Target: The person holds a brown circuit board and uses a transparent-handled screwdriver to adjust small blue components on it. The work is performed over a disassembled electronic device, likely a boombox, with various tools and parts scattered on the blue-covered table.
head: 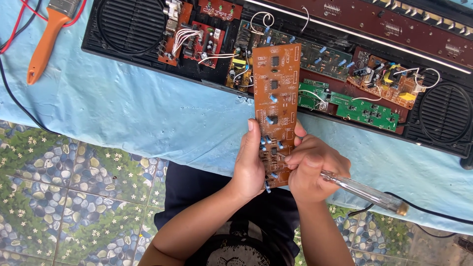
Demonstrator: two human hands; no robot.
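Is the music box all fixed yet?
Not yet. The long black speaker case already lies open. The left hand holds a tall brown circuit board, while the right hand touches a clear-handled screwdriver to it. The board remains outside.

circuit board in the hands (pixel 276 93): showing orange-brown, dotted with small blue components and black chips
screwdriver (pixel 364 193): showing a clear, see-through handle with a brass-coloured end cap
table cover (pixel 148 113): showing plain pale blue
device casing (pixel 123 47): showing black, with black ribbed speaker grilles
long board in the casing (pixel 374 22): showing dark reddish-brown
small board in the casing (pixel 364 111): showing bright green
brush (pixel 47 39): showing an orange handle
wires at the left edge (pixel 15 29): showing red and black
floor tiles (pixel 64 197): showing a pattern of blue-grey pebbles, green leaves and small white flowers
person's clothing (pixel 236 231): showing black with a pale grey print
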